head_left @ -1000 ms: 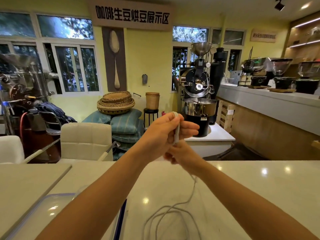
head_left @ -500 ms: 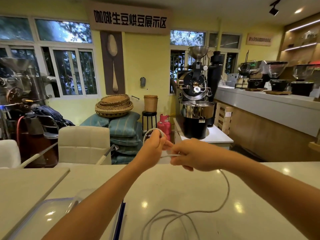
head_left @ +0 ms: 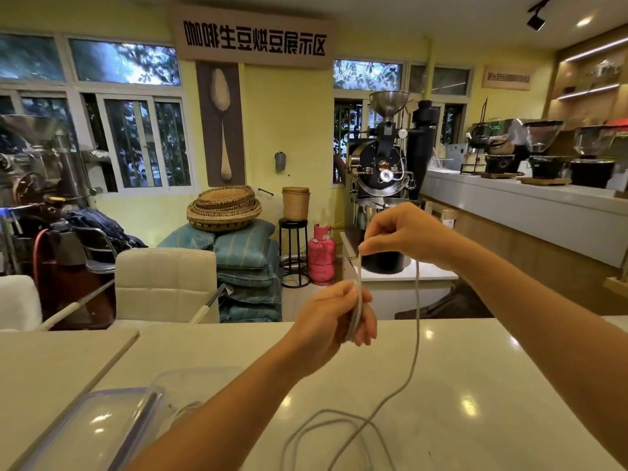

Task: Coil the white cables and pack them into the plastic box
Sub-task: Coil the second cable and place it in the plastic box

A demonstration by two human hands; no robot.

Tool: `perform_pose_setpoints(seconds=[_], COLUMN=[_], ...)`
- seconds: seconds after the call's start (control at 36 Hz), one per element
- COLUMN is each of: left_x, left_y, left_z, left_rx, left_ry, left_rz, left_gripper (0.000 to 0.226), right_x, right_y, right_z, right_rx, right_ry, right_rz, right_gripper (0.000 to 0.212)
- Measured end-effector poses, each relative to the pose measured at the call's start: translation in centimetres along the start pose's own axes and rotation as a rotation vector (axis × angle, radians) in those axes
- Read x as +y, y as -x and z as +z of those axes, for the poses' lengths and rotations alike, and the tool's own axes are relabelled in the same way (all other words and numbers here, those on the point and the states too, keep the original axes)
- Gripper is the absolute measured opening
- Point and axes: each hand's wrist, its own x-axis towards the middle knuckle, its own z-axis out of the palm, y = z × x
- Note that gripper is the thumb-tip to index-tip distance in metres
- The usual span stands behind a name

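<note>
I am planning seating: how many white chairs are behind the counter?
2. One white chair is left of centre; the other chair at the left edge, cut off. Others may be hidden.

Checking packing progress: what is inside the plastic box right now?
No cable shows in the clear plastic box; the left forearm hides its near side. The white cable runs between left hand and right hand.

— Where do we find the white cable [head_left: 416, 334]?
— Thin and slack; a few short turns bunched upright at mid-frame; one strand drops right of centre into loose loops lying flat at bottom centre.
— And the plastic box [head_left: 190, 375]?
— Clear, blurred, lower left; its blue-rimmed lid [head_left: 85, 426] lies just beside it, nearer the corner.
</note>
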Motion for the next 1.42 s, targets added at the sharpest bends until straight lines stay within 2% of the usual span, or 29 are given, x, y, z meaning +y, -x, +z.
perform_pose_setpoints(seconds=[0.11,0.25,0.36,0.47,0.56,0.67,0.78,0.89,0.97,1.11,1.17,1.22,1.31,1.42], left_x=[1.0,1.8,2.3,2.5,2.5,2.2,1.5,1.0,0.7,0.1,0.0,0.0,0.1,1.1], left_y=[0.2,0.4,0.2,-0.4,-1.2,-2.2,-2.8,-3.1,-2.9,-2.2,-2.0,-1.7,-1.5,-1.1], left_z=[0.6,1.3,1.5,0.9,-0.2,-1.5,-3.2,-4.6,-5.1,-3.9,-3.1,-2.5,-1.8,-0.9], left_rx=[-0.038,-0.087,-0.102,-0.046,0.037,0.172,0.272,0.336,0.335,0.21,0.157,0.119,0.081,-0.021], left_ry=[0.14,0.185,0.145,0.112,0.12,-0.019,-0.268,-0.402,-0.463,-0.545,-0.515,-0.419,-0.235,-0.037], left_rz=[0.037,0.054,0.085,0.124,0.132,0.15,0.154,0.146,0.108,0.034,0.028,0.028,0.065,0.054], left_gripper=[0.033,0.033,0.027,0.028,0.027,0.025,0.021,0.023,0.025,0.025,0.027,0.029,0.033,0.031], right_x=[1.4,3.3,4.1,3.8,3.7,3.3,2.8,1.5,0.2,-1.2,-1.5,-1.5,-0.8,0.6], right_y=[-0.3,-0.4,-0.1,1.2,2.1,4.1,4.8,5.0,4.3,2.0,1.0,0.1,-0.8,-1.3], right_z=[0.7,3.3,6.1,9.0,11.3,12.7,11.7,9.5,7.3,3.6,2.3,1.1,0.0,-0.1], right_rx=[0.046,0.047,0.042,0.075,0.025,-0.214,-0.28,-0.342,-0.354,-0.21,-0.157,-0.12,-0.075,-0.049], right_ry=[-0.251,-0.52,-0.666,-0.793,-0.767,-0.688,-0.375,0.024,0.301,0.516,0.517,0.42,0.248,-0.03], right_rz=[0.034,0.081,0.166,0.259,0.376,0.43,0.402,0.282,0.161,0.018,-0.018,-0.027,-0.024,0.01], right_gripper=[0.023,0.029,0.034,0.032,0.032,0.026,0.028,0.032,0.026,0.021,0.017,0.009,0.021,0.02])
